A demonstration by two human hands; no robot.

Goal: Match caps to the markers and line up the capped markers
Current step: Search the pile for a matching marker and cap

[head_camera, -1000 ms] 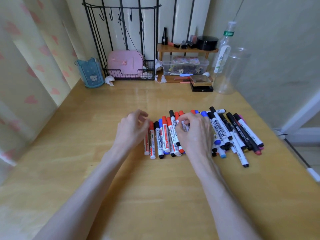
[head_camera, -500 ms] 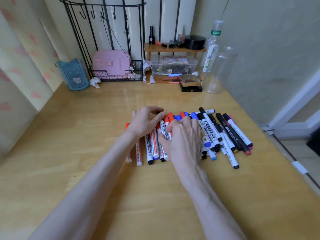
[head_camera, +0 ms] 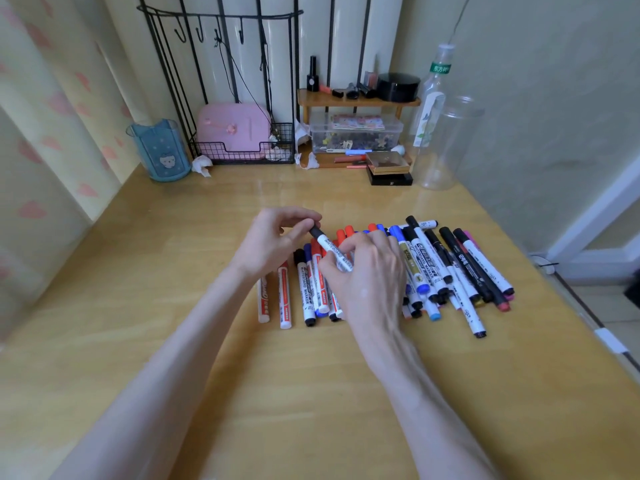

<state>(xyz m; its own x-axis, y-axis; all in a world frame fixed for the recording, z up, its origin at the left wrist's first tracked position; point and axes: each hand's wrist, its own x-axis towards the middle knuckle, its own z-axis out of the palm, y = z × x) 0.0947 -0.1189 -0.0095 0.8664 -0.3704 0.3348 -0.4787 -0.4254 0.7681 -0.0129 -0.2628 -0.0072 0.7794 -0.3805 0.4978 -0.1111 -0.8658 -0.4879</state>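
Both hands meet mid-frame, over the markers. Left hand (head_camera: 273,240) is curled, thumb & fingertips pinching the black cap end of a white marker (head_camera: 332,251). Right hand (head_camera: 370,275) grips the same marker's barrel lower down, fingers wrapped round it. So the marker runs diagonally betw. the two hands, cap end toward upper left, crossing over the ones lying below; can't tell if it touches them. Under & just left of the hands a row of markers (head_camera: 306,292) lies side by side on the bench (head_camera: 294,393), long axes running top-to-bottom in frame, w/ red, black & blue caps showing. The two at the row's left end have red print; their top ends are hidden by the left wrist. Right of centre sits a looser heap of markers (head_camera: 424,261), overlapping at slight angles, w/ black, blue, red & pink ends. Far edge of the bench, top of frame: blue cup (head_camera: 161,150) at upper left, pink case (head_camera: 232,129) in a black wire rack (head_camera: 221,157), small wooden shelf (head_camera: 356,101) w/ a clear box (head_camera: 356,133) under it, then a bottle (head_camera: 433,95) & clear jar (head_camera: 448,143) toward upper right.
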